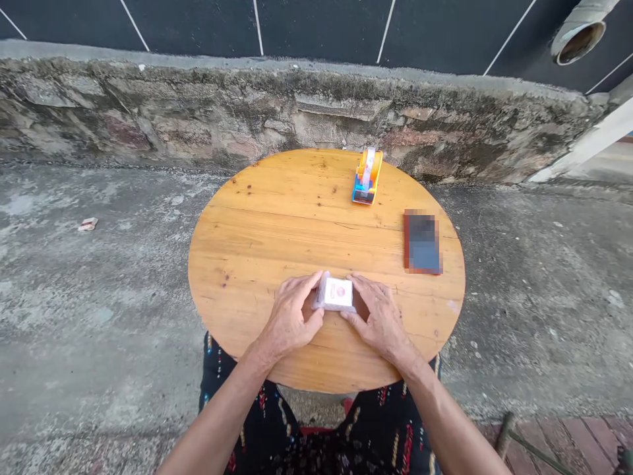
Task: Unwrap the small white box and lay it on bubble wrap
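1. Head camera: at a round, honey-coloured wooden table, a left hand curves around one end of a parcel, forefinger and thumb parted at its far and near corners, pinching lightly.
2. Between the hands, close to the table's near edge, lies a small white box in clear plastic wrap, its reddish print facing up; the step in hand appears to be steadying or squaring it.
3. Near the far edge, right of centre, stands a yellow-and-blue plastic tape dispenser, well apart from either hand.
4. A right hand mirrors the left, pinching the box's other end; any lift or turn would call for even pressure from both sides.
5. Toward the right edge lies a dark, red-edged rectangular object, its surface blurred.
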Available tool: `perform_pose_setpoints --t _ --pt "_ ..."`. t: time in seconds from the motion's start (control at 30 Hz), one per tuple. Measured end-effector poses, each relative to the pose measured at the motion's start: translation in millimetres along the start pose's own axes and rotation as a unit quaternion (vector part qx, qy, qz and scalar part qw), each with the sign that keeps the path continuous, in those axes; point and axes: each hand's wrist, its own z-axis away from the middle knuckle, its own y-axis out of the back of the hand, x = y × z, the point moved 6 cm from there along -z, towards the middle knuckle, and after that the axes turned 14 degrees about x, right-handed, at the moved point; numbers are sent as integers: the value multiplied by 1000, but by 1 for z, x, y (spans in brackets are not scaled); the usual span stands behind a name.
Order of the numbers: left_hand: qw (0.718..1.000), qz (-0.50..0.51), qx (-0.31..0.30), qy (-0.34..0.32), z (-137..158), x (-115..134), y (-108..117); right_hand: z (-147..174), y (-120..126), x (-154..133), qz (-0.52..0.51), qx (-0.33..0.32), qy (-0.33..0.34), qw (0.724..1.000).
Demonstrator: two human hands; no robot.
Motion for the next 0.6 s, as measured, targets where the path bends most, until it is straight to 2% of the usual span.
perform_pose_setpoints --t 0.3,0.6 --pt "999 27 8 16 0 2 4 4 3 -2 -24 10 -22 999" --pt "1000 15 0 -1 -2 4 -1 2 4 -2 -28 11 -8 999"
